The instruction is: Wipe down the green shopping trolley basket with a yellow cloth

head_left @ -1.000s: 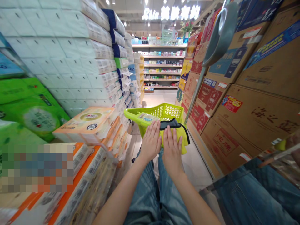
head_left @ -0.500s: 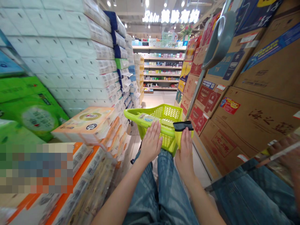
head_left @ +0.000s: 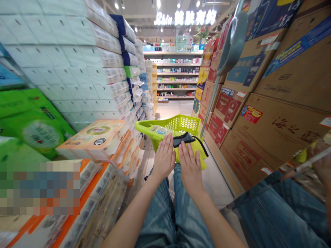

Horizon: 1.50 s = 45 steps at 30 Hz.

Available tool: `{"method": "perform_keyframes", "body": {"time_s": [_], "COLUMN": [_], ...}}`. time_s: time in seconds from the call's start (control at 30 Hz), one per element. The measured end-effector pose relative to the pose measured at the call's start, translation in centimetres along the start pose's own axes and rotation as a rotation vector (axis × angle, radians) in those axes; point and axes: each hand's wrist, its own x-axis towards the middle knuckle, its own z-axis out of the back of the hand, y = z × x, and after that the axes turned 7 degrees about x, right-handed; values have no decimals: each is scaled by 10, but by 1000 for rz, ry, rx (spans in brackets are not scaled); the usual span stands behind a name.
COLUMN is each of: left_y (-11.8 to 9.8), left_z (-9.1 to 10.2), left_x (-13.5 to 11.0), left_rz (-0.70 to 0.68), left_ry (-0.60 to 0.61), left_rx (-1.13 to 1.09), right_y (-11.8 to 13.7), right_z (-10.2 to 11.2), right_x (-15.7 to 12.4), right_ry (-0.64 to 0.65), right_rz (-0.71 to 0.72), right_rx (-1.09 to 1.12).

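In front of my knees stands a lime-green plastic shopping cart (head_left: 190,120) with a lattice basket. My left hand (head_left: 164,156) grips its near handle (head_left: 144,127), fingers together over the top, beside a clear label. A yellow cloth (head_left: 199,151) with grey and black edging is draped across the right part of the handle. My right hand (head_left: 190,163) holds the cloth against the handle, its fingers long over the grey band. Both hands are close side by side. The undersides of my fingers are hidden.
Stacked tissue packs (head_left: 64,62) rise on the left, with an orange pack (head_left: 98,134) jutting out lower down. Cardboard cartons (head_left: 284,113) line the right, beside a metal pole (head_left: 210,106) with a grey ring. Shelves (head_left: 178,74) stand at the aisle's far end.
My right hand has slid left along the handle with the yellow cloth, coming close to my left hand. The cloth now spreads out to the right. My left hand stays on the handle.
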Motion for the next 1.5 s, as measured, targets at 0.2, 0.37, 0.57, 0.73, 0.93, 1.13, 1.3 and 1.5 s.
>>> {"method": "perform_keyframes", "body": {"time_s": [0.2, 0.37, 0.57, 0.73, 0.93, 1.13, 1.3, 1.5], "left_y": [-3, -4, -4, -4, -3, -3, -4, -4], "left_z": [2, 3, 2, 1, 0, 2, 2, 2], "left_x": [2, 2, 0, -1, -1, 0, 1, 0], "left_rz": [8, 16, 24, 31, 24, 26, 26, 36], "left_ry": [10, 15, -2, -13, 3, -4, -3, -7], "left_rx": [-14, -29, -35, -26, -18, -38, -50, -48], "right_y": [-34, -54, -29, 1, 15, -8, -38, -38], "right_z": [8, 9, 1, -5, -1, -1, 0, -3], "right_x": [-15, -7, -17, -8, 15, -17, -24, -19], "right_ry": [-61, -173, -240, -156, -43, -42, -182, -276], "right_rz": [-72, -238, -315, -190, -111, -52, -144, -254], "right_rx": [261, 611, 581, 175, 55, 141, 350, 470]}}
